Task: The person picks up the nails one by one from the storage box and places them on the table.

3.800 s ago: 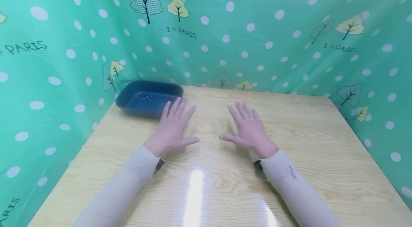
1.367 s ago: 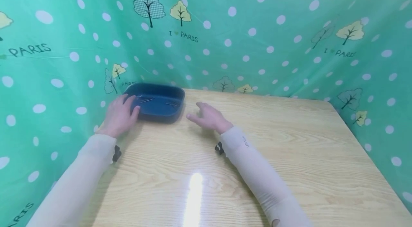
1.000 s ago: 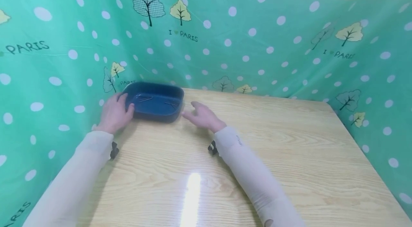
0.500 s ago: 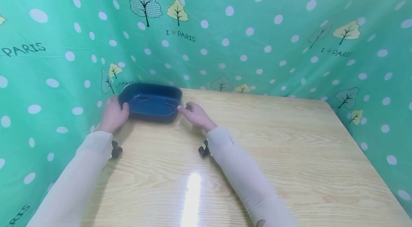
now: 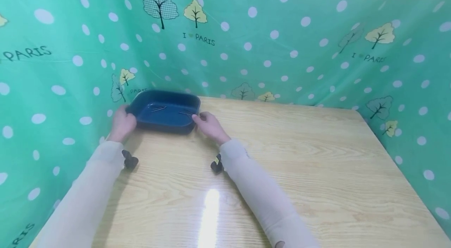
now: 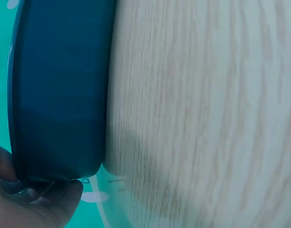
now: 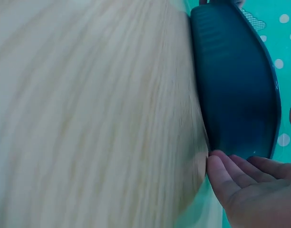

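Note:
A dark blue rectangular plastic basin (image 5: 163,119) stands at the back left of the table. Thin, dark, stick-like pieces (image 5: 158,109) lie inside it toward the left, and another thin piece (image 5: 184,114) lies toward the right; their kind is too small to tell. My left hand (image 5: 122,123) grips the basin's left end, thumb at the rim and fingers against the outer wall in the left wrist view. At the other end, my right hand (image 5: 210,126) touches the outer wall with nearly straight fingers (image 7: 222,175); its thumb stands apart from the rim in the right wrist view.
The pale wood-grain table (image 5: 299,169) spreads to the right and front, with a light reflection (image 5: 209,216) near its front. A green dotted curtain (image 5: 253,40) hangs close behind the basin and along both sides. Dark wrist devices (image 5: 216,164) sit under both cuffs.
Both hands have moved from mid-table to the basin's two ends. The left hand has slid round the left end, and the right hand has come leftward onto the right end. The basin has barely moved.

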Demonstrator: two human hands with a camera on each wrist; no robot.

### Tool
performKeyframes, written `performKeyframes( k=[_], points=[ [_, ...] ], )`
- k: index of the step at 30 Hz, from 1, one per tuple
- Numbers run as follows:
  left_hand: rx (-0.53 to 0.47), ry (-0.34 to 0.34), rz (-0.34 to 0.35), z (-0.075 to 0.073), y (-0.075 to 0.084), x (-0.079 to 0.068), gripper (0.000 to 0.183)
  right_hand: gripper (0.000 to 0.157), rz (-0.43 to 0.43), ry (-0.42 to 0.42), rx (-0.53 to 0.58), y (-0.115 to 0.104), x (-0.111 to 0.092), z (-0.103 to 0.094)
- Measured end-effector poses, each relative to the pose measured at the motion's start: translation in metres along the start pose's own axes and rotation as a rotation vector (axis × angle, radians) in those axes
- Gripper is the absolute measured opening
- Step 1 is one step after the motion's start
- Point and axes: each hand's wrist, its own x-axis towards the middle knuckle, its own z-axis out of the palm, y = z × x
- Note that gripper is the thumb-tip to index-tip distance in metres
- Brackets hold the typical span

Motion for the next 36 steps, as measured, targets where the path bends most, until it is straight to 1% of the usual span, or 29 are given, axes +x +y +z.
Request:
performKeyframes(
  k=[5, 10, 15, 19, 23, 28, 36],
  points=[
    [-0.049, 0.008, -0.044, 0.0, 0.0, -0.001, 0.055, 0.058, 0.017, 0.033, 0.078, 0.001, 0.005, 0.009],
    [-0.101, 0.022, -0.073, -0.003, 0.0, -0.002, 0.056, 0.054, 0.016, 0.067, 0.101, 0.0, 0.006, 0.015],
    [-0.148, 0.03, -0.1, -0.003, -0.002, -0.002, 0.056, 0.05, 0.018, 0.074, 0.201, 0.0, 0.008, 0.017],
    [-0.169, 0.018, -0.104, -0.001, -0.004, -0.001, 0.055, 0.047, 0.019, 0.087, 0.267, 0.001, 0.01, 0.017],
    [-0.171, 0.003, -0.107, 0.0, -0.006, 0.001, 0.055, 0.048, 0.007, 0.096, 0.286, 0.0, 0.008, 0.015],
    [-0.196, -0.008, -0.12, 0.001, -0.004, 0.0, 0.055, 0.048, -0.011, 0.098, 0.305, -0.003, 0.007, 0.015],
    [-0.204, -0.024, -0.133, 0.001, -0.006, -0.003, 0.054, 0.046, 0.013, 0.104, 0.327, -0.004, 0.007, 0.016]
  ],
)
